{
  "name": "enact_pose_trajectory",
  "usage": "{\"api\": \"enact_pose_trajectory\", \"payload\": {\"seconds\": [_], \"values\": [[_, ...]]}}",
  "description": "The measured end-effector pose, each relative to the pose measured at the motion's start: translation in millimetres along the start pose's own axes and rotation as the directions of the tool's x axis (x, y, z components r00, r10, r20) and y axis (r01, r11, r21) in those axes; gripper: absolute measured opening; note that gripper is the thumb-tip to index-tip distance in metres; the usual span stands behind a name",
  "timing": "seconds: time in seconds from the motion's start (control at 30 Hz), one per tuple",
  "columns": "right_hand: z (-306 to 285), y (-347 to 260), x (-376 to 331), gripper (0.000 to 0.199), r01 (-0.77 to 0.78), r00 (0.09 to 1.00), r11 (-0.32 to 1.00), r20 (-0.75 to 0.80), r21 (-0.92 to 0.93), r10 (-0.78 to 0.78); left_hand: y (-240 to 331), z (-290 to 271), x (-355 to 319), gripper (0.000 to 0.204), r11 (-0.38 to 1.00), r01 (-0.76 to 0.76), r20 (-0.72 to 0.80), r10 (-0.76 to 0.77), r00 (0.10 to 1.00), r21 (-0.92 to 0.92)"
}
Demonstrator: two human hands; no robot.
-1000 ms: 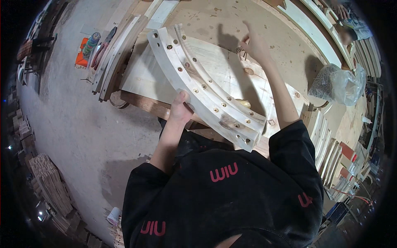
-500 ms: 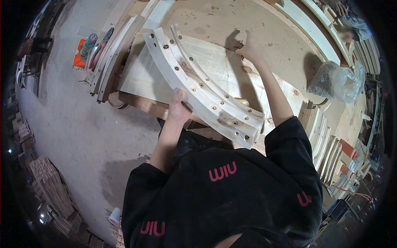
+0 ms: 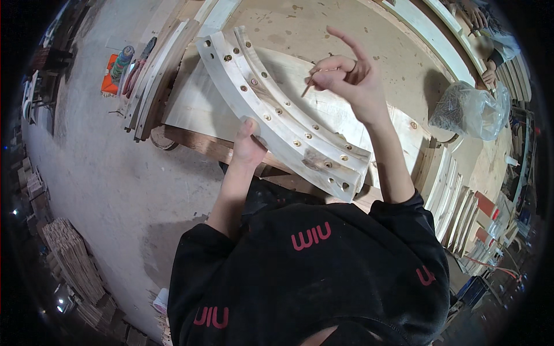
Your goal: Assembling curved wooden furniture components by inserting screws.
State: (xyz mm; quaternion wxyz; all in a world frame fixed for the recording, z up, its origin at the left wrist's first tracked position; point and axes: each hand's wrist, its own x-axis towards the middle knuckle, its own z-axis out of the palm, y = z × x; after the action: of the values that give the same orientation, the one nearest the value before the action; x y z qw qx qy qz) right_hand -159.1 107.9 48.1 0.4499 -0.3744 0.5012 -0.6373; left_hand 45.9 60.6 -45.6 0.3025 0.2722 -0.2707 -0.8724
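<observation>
I am watching my left hand (image 3: pixel 249 145) gripping the near left edge of the curved wooden piece (image 3: pixel 283 112), thumb lying on its top face and fingers wrapping under, so it is closing on the wood; the piece is a pale arc made of two ribs side by side, dotted with round holes and screw heads, and it is lying on the desk (image 3: pixel 340 34) running from far left toward near right, its near end overhanging just above my chest; my right hand (image 3: pixel 346 81) is hovering above the middle of the arc, not touching it, thumb and first fingers pinching a thin nail (image 3: pixel 309 86) whose tip is pointing down and left, while the little finger is sticking up; under the arc a flat light board (image 3: pixel 202 104) is resting on a darker wooden beam (image 3: pixel 196 143) at the desk's near left edge; far to the right a clear plastic bag of nails (image 3: pixel 468 109) is sitting on the desk, well apart from both hands; more curved slats (image 3: pixel 151 75) are leaning at the left edge, and beside them on the floor an orange tool (image 3: pixel 109 83) is lying; another person's hand (image 3: pixel 489 75) is showing at the far right rim.
</observation>
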Motion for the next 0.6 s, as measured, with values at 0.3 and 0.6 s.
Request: {"api": "enact_pose_trajectory", "payload": {"seconds": [0.3, 0.6], "values": [[19, 13, -8, 0.051, -0.001, 1.0, 1.0, -0.005, 0.023, 0.001, 2, 2, 2, 0.089, 1.0, -0.003, 0.03, 0.004, 1.0, -0.021], [22, 5, -14, 0.038, 0.045, 0.999, 0.957, 0.025, -0.286, -0.04, 2, -2, -1, 0.089, 0.999, -0.004, 0.035, 0.006, 0.999, -0.042]]}}
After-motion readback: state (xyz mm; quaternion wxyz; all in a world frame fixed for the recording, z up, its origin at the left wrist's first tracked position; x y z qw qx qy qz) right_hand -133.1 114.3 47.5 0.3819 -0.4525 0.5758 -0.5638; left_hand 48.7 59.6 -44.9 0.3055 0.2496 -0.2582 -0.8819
